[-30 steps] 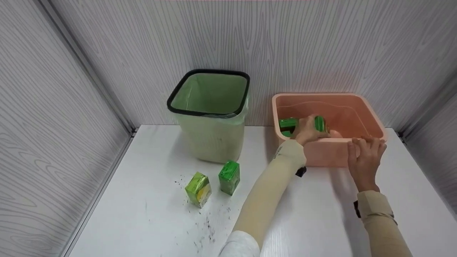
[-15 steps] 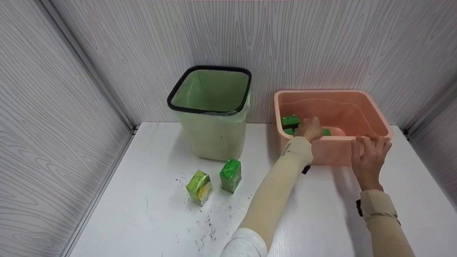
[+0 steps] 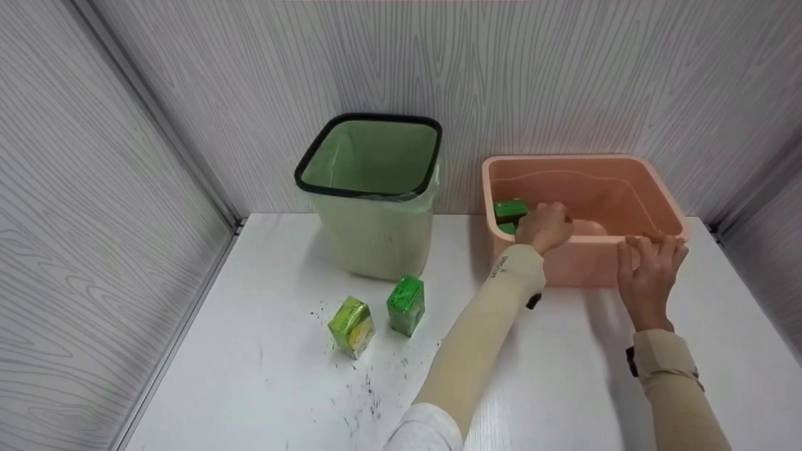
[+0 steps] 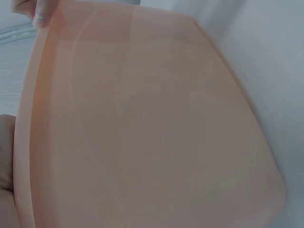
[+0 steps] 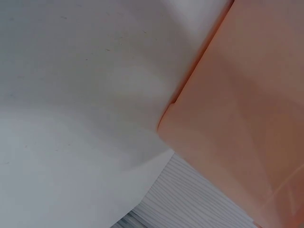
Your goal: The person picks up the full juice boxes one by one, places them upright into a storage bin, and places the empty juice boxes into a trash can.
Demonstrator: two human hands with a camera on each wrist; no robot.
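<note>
Head: the left hand (image 3: 544, 227) reaches into the pink bin (image 3: 579, 266), its grip hidden, so I cannot tell; green cartons (image 3: 510, 208) lie at the bin's left end. The right hand (image 3: 648, 272) clamps the front rim; bracing firmly should help. Left wrist: bin wall. Right wrist: bin corner, table (image 5: 71, 180).

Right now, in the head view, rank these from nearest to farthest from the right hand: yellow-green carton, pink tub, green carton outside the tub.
1. Pink tub: touching; the right hand is on its front rim.
2. Green carton outside the tub: to that hand's left.
3. Yellow-green carton: farther left.
</note>
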